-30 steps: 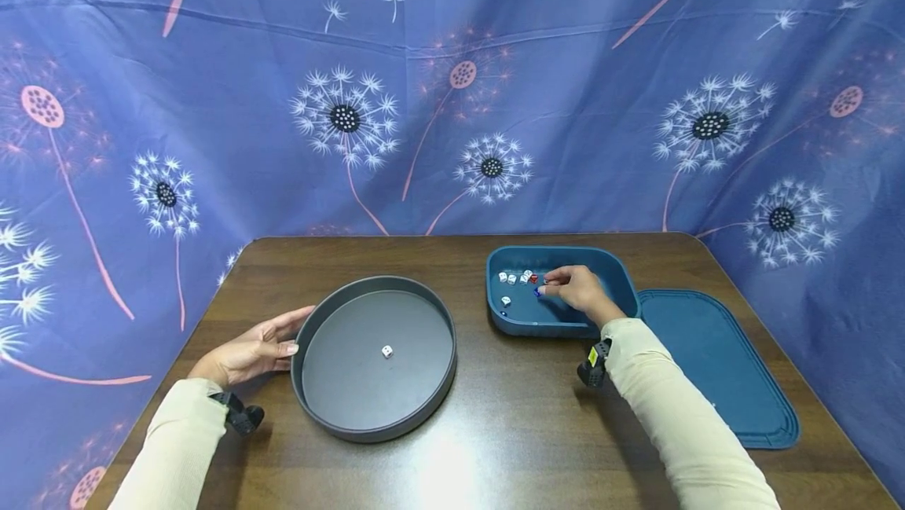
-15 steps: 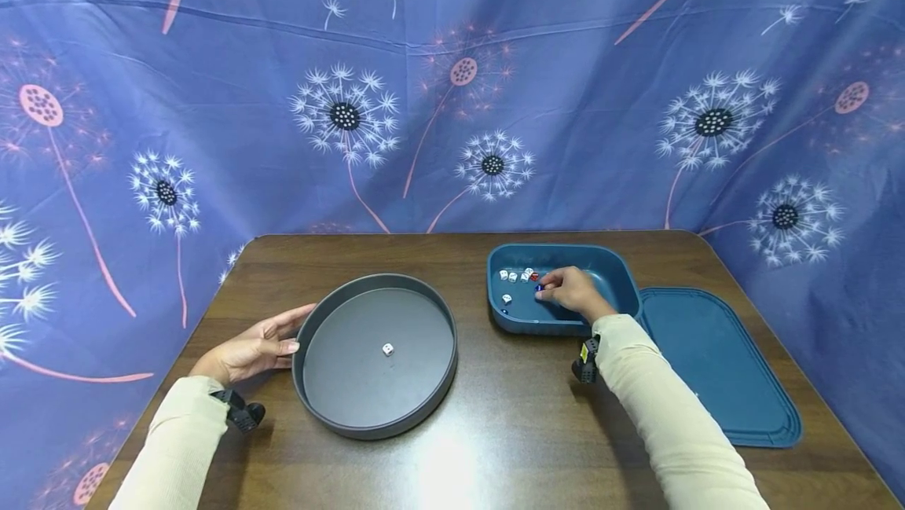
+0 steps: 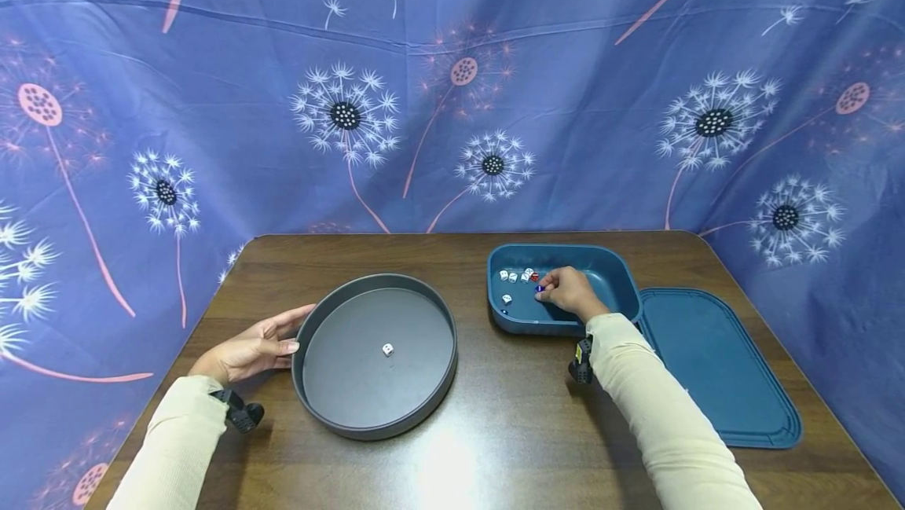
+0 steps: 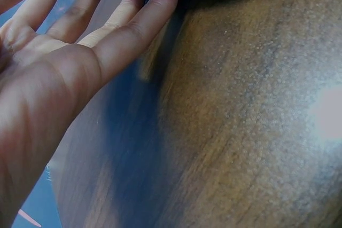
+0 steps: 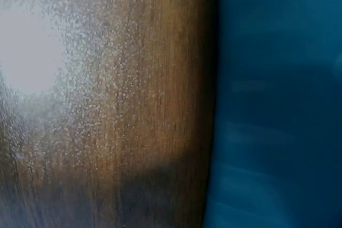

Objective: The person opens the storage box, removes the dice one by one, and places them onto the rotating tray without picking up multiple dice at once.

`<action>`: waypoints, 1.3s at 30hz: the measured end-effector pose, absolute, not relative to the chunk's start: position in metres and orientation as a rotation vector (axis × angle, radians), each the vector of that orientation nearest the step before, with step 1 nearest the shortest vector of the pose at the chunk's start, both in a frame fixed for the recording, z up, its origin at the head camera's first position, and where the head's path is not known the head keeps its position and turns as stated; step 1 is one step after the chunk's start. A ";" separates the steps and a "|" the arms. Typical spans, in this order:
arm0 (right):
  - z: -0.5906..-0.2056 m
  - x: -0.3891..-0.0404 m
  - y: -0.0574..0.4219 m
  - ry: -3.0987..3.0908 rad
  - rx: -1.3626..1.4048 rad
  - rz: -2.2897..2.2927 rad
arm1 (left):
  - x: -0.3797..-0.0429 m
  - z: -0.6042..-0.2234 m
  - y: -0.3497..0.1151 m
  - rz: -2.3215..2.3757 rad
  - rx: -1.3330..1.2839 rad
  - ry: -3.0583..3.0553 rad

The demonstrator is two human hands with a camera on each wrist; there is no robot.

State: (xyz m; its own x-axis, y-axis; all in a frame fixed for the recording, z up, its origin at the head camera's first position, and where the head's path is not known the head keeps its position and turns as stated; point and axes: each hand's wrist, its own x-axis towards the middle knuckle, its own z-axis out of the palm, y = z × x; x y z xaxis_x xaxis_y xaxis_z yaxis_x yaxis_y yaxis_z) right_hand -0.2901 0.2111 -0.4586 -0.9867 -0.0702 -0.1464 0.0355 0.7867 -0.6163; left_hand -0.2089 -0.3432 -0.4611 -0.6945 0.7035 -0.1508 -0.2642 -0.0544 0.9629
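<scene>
Inside the tub (image 3: pixel 537 327), long side-to-side, the right hand (image 3: pixel 573 292) pinches a blue die (image 3: pixel 540 289); the left hand (image 3: pixel 253 345), fingers spread, touches a pan (image 3: pixel 375 396).

1. Surface (image 3: pixel 509 408): wood-grained, glossy, throwing back bright glare.
2. Pan (image 3: pixel 346 384): smooth, matt, metal-looking.
3. Box (image 3: pixel 530 328): smooth plastic, faint sheen.
4. Lid (image 3: pixel 728 372): plastic, fairly matt.
5. Dice (image 3: pixel 507 299): smooth, plastic-looking.
6. Curtain (image 3: pixel 580 125): creased, matt cloth.
7. Sleeves (image 3: pixel 657 400): wrinkled, matt cloth.

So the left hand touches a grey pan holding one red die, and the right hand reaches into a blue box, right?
Not quite: the die is white, not red, as the head view shows. The left hand does touch the grey pan, and the right hand reaches into the blue box.
</scene>
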 end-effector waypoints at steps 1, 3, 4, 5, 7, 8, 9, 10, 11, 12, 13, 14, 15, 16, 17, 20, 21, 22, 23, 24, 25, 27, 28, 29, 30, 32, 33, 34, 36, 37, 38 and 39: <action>-0.459 -0.290 0.211 2.819 -0.028 -0.972 | -0.209 -0.461 -0.343 1.826 0.479 1.545; -0.459 -0.290 0.211 2.829 -0.038 -0.960 | -0.209 -0.461 -0.343 1.829 0.477 1.544; -0.459 -0.290 0.211 2.836 -0.047 -0.953 | -0.209 -0.461 -0.343 1.830 0.475 1.545; -0.459 -0.290 0.211 2.844 -0.057 -0.947 | -0.209 -0.461 -0.343 1.831 0.472 1.545; -0.459 -0.291 0.212 2.863 -0.082 -0.932 | -0.208 -0.461 -0.343 1.831 0.467 1.547; -0.460 -0.291 0.212 2.872 -0.097 -0.926 | -0.208 -0.461 -0.343 1.830 0.464 1.548; -0.460 -0.291 0.212 2.881 -0.095 -0.922 | -0.208 -0.461 -0.342 1.829 0.462 1.549; -0.460 -0.291 0.212 2.887 -0.101 -0.920 | -0.208 -0.461 -0.342 1.829 0.458 1.549; -0.461 -0.291 0.213 2.893 -0.104 -0.918 | -0.208 -0.460 -0.342 1.828 0.455 1.550; -0.461 -0.291 0.213 2.898 -0.106 -0.916 | -0.208 -0.460 -0.342 1.827 0.449 1.552; -0.461 -0.291 0.213 2.901 -0.110 -0.915 | -0.209 -0.460 -0.341 1.826 0.446 1.556; -0.461 -0.292 0.213 2.904 -0.101 -0.916 | -0.209 -0.460 -0.341 1.823 0.442 1.560; -0.461 -0.291 0.214 2.905 -0.105 -0.917 | -0.209 -0.459 -0.341 1.821 0.438 1.566; -0.461 -0.291 0.214 2.905 -0.105 -0.916 | -0.209 -0.459 -0.341 1.818 0.433 1.572; -0.461 -0.291 0.214 2.907 -0.105 -0.913 | -0.209 -0.459 -0.340 1.816 0.431 1.578; -0.461 -0.290 0.214 2.907 -0.102 -0.910 | -0.209 -0.459 -0.341 1.813 0.431 1.582; -0.461 -0.290 0.214 2.904 -0.104 -0.910 | -0.209 -0.459 -0.341 1.815 0.436 1.579; -0.461 -0.290 0.214 2.900 -0.094 -0.915 | -0.210 -0.460 -0.342 1.817 0.441 1.572; -0.461 -0.290 0.214 2.896 -0.101 -0.919 | -0.210 -0.461 -0.342 1.820 0.449 1.565; -0.460 -0.290 0.214 2.889 -0.101 -0.925 | -0.210 -0.461 -0.343 1.823 0.457 1.558; -0.460 -0.290 0.214 2.882 -0.100 -0.932 | -0.210 -0.462 -0.343 1.825 0.466 1.551; -0.459 -0.289 0.214 2.868 -0.091 -0.950 | -0.210 -0.464 -0.344 1.829 0.477 1.540; -0.458 -0.289 0.214 2.857 -0.086 -0.960 | -0.210 -0.464 -0.345 1.830 0.480 1.538; -0.457 -0.289 0.214 2.848 -0.079 -0.971 | -0.210 -0.465 -0.345 1.831 0.481 1.538; -0.456 -0.288 0.214 2.837 -0.065 -0.988 | -0.210 -0.465 -0.345 1.831 0.481 1.540; -0.454 -0.288 0.214 2.808 -0.047 -1.033 | -0.210 -0.465 -0.346 1.832 0.477 1.544; -0.452 -0.287 0.213 2.797 -0.046 -1.057 | -0.210 -0.466 -0.346 1.832 0.475 1.547; -0.450 -0.287 0.212 2.787 -0.043 -1.082 | -0.210 -0.466 -0.346 1.831 0.473 1.550; -0.445 -0.287 0.210 2.771 -0.045 -1.136 | -0.210 -0.465 -0.346 1.829 0.469 1.557; -0.442 -0.287 0.208 2.766 -0.053 -1.157 | -0.210 -0.465 -0.346 1.827 0.468 1.562; -0.439 -0.287 0.206 2.768 -0.067 -1.172 | -0.210 -0.465 -0.346 1.826 0.467 1.566; -0.436 -0.287 0.204 2.770 -0.077 -1.187 | -0.210 -0.465 -0.346 1.824 0.466 1.570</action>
State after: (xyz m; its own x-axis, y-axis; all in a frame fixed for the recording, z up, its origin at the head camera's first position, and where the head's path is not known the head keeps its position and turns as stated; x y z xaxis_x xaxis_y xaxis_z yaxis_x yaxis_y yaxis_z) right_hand -0.2869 0.2042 -0.4359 -0.9906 -0.0965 -0.0968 0.0035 0.6901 -0.7238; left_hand -0.2095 -0.3459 -0.4646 -0.7071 0.6893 -0.1575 -0.2583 -0.0444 0.9650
